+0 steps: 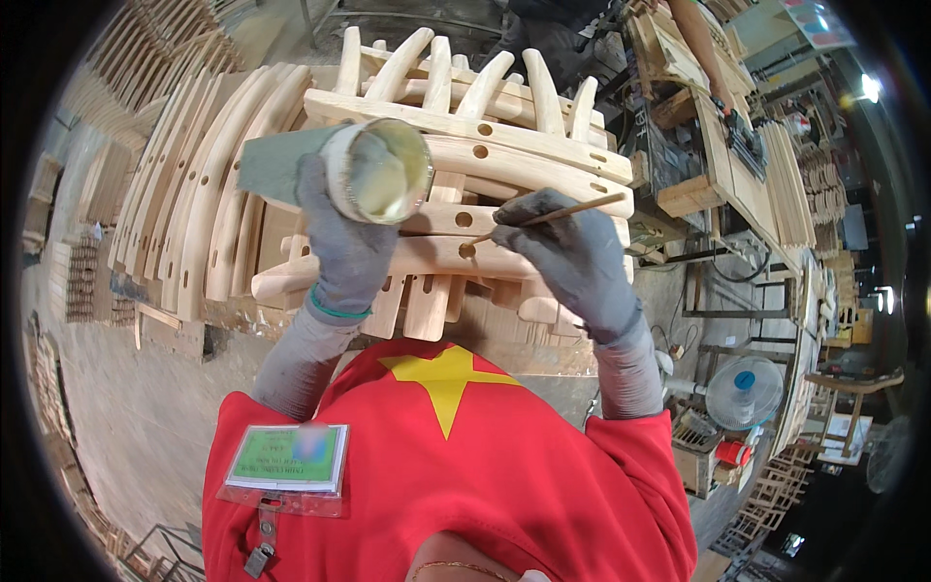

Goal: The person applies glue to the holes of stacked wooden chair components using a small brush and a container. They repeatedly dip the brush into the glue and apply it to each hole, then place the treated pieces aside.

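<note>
My left hand (354, 252), in a grey glove, is closed around an open cup (339, 175) with a pale yellowish, glue-like substance inside. Beside the cup lies a flat grey-green piece (276, 163); whether my fingers touch it I cannot tell. In my gloved right hand (567, 257) a thin wooden stick (587, 206) is pinched. Its lower end points down at a round hole (466, 250) in the nearest curved wooden rail (407, 257); contact is too small to tell. Farther off, parallel rails (543, 170) with similar holes lie across other wooden parts.
Curved slats (199, 184) are stacked on the left. Upright curved pieces (485, 87) stand at the far side of the pile. On the right are a workbench (727, 184) with another person's arm (700, 48) over it, and a fan (744, 393).
</note>
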Action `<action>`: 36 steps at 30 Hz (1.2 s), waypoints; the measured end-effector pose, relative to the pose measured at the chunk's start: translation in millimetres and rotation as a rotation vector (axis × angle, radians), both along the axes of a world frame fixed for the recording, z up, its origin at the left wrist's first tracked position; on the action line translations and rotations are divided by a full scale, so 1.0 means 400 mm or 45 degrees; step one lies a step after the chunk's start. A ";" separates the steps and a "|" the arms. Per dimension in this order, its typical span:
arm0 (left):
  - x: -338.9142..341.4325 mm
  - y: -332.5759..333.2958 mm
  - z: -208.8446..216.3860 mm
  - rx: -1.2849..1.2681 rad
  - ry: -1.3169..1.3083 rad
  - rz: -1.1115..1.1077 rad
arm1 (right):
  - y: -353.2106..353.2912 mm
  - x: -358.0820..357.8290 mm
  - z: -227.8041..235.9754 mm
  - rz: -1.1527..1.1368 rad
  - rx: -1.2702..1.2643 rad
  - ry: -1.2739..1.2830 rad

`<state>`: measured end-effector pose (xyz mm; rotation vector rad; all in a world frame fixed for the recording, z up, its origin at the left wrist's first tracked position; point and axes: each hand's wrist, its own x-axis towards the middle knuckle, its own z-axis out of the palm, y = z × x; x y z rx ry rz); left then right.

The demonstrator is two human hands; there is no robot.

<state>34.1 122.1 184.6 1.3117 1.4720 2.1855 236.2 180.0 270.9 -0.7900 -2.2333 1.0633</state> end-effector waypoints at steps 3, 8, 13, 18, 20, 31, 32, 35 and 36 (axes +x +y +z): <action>-0.041 -0.024 0.016 0.031 -0.232 -0.096 | -0.020 0.040 0.039 -0.032 -0.472 0.420; -0.077 -0.074 0.110 0.194 -0.418 -0.212 | -0.037 0.119 0.058 -0.008 0.105 0.096; -0.102 -0.098 0.143 0.025 0.105 0.395 | -0.052 0.058 -0.115 0.133 0.691 -0.310; -0.139 -0.123 0.168 -0.023 0.258 0.534 | -0.022 0.027 -0.176 0.106 0.864 -0.406; -0.157 -0.148 0.181 -0.200 0.575 0.734 | -0.006 0.018 -0.180 0.095 0.853 -0.395; -0.270 -0.368 0.196 0.368 -0.497 0.228 | 0.257 -0.048 -0.193 0.113 0.939 -0.266; -0.287 -0.402 0.192 0.452 -0.643 0.144 | 0.281 -0.050 -0.185 0.163 0.924 -0.291; -0.314 -0.498 0.213 0.642 -0.871 -0.212 | 0.306 -0.041 -0.190 0.157 0.935 -0.219; -0.313 -0.523 0.218 0.659 -0.884 -0.168 | 0.292 -0.054 -0.183 0.147 0.881 -0.157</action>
